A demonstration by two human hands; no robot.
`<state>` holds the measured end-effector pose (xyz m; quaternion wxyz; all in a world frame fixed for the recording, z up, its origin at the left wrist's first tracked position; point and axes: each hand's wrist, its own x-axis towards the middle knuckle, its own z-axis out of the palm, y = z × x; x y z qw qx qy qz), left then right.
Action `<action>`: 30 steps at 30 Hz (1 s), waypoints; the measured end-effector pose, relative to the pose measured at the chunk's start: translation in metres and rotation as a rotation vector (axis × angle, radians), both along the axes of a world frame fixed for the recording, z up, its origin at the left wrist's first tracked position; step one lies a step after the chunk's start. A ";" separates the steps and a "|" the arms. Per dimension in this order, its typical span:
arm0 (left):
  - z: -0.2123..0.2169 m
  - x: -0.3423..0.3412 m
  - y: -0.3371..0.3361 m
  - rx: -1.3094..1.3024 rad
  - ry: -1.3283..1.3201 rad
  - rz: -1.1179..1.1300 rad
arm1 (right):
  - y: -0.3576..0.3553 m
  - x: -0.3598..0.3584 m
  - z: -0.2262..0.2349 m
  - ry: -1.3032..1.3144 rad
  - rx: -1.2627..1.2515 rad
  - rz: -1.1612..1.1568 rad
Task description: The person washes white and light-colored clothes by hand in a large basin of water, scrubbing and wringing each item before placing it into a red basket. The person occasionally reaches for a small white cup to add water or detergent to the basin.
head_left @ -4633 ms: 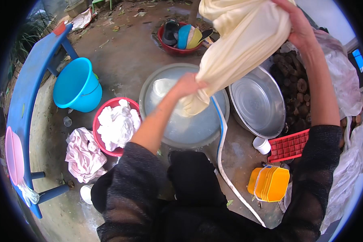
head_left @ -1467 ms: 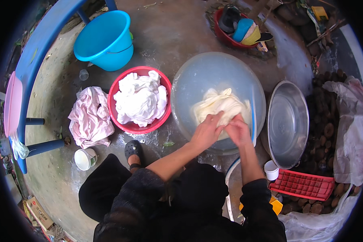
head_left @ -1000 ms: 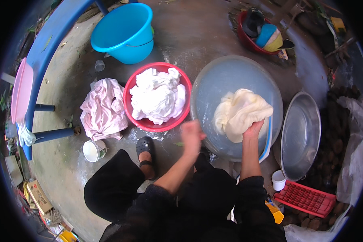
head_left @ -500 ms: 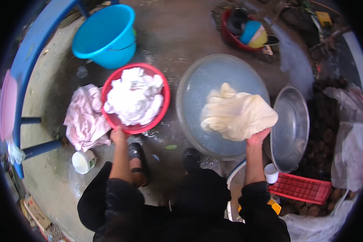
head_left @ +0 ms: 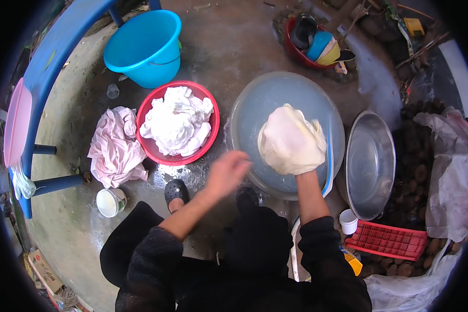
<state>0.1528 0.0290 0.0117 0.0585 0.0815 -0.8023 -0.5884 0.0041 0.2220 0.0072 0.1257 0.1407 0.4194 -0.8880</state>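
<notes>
A bunched cream cloth (head_left: 292,139) is in the wide round basin (head_left: 255,106), which holds cloudy grey water. My right hand (head_left: 305,178) is mostly covered by this cloth; its wrist shows at the near edge and its fingers are hidden. Blurred by motion, my left hand (head_left: 230,171) is in the air by the basin's near left rim, fingers loosely apart and holding nothing. To its upper left, a red basin (head_left: 215,130) holds a heap of white cloth (head_left: 177,122). Pale pink cloth (head_left: 117,148) lies on the floor beside it.
A blue bucket (head_left: 164,65) stands at far left, near a blue bench (head_left: 62,52). On the right are a metal basin (head_left: 370,166), a red tray (head_left: 387,241) and a white cup (head_left: 348,221). A white tub (head_left: 111,202) sits at left. A pale hose-like strip (head_left: 330,156) curves along the basin's right side.
My left hand has left the red basin's near rim and moved right. My right hand has shifted left with the cream cloth, which now covers it. The pale strip shows inside the basin's right side.
</notes>
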 end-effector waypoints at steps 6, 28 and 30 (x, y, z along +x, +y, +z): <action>0.036 -0.025 0.034 -0.167 0.245 -0.256 | -0.040 0.009 0.003 -0.003 0.038 0.118; -0.118 0.323 -0.346 -0.892 -0.590 1.040 | -0.065 0.030 0.014 0.048 0.363 0.286; -0.120 0.319 -0.350 -1.012 -0.613 0.812 | -0.070 0.031 0.012 0.050 0.383 0.298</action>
